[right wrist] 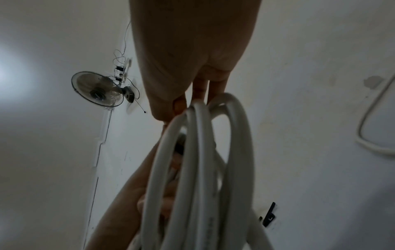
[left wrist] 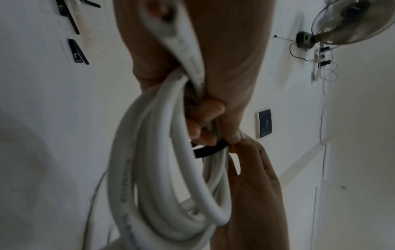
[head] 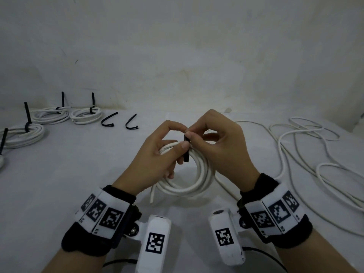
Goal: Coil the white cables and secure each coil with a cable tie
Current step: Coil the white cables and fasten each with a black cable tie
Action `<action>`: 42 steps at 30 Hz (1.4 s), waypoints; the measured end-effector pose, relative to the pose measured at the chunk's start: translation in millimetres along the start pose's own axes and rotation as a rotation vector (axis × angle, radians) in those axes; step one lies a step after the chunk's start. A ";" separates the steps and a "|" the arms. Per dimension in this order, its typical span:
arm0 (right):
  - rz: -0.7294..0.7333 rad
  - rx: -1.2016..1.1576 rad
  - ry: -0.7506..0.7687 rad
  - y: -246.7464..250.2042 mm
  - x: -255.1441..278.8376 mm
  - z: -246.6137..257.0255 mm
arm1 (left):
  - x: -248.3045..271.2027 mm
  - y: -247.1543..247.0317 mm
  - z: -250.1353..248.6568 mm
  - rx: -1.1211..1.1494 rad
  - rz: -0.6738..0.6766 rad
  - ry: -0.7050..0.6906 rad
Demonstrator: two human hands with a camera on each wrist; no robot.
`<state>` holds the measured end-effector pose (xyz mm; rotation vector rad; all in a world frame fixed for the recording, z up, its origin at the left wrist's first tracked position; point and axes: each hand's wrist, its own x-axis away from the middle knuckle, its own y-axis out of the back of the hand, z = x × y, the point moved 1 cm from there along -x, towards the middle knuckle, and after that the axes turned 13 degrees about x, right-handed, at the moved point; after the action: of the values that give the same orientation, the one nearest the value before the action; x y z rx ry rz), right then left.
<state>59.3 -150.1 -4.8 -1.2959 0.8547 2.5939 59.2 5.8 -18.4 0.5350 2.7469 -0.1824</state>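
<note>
Head view lit dimly and evenly; greyish cast noted, no glare. Soft shadows cast under coiled cable (head: 189,180) and wrists onto surface (head: 82,166). Barrel distortion seen at edges: back edge of surface bowed. Left wrist view dim; left hand (left wrist: 215,55) rendered close and soft, coil blurred at lower edge, fan (left wrist: 346,22) stretched in corner. Right wrist view darker; bright patch recorded at left edge, right hand (right wrist: 188,55) underexposed, near cable loops out of focus.
</note>
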 end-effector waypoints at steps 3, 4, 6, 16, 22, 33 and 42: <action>-0.035 0.031 0.030 -0.9 0.5 2.8 | 0.8 2.2 0.3 -0.012 0.012 0.027; -0.064 0.026 0.015 0.7 0.2 3.4 | 0.6 2.8 1.7 -0.025 0.015 0.042; -0.148 0.000 -0.046 7.4 -1.5 2.2 | 0.7 1.7 4.9 -0.054 0.027 0.076; -0.045 0.071 -0.117 -1.3 -3.2 -3.2 | -1.0 -1.4 8.5 -0.064 -0.051 0.070; -0.091 0.030 -0.267 2.3 -8.0 -8.7 | -2.3 -4.1 12.4 0.009 -0.098 0.020; 0.193 0.119 -0.284 -20.8 8.1 -9.4 | -10.2 10.8 18.5 0.469 -0.199 0.118; 0.197 0.144 -0.337 -18.7 8.3 -14.6 | -8.6 10.4 21.4 0.487 -0.133 0.306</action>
<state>70.7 -143.4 -26.2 -0.7405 1.1231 2.7235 77.2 8.4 -36.1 0.5348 3.0395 -0.8856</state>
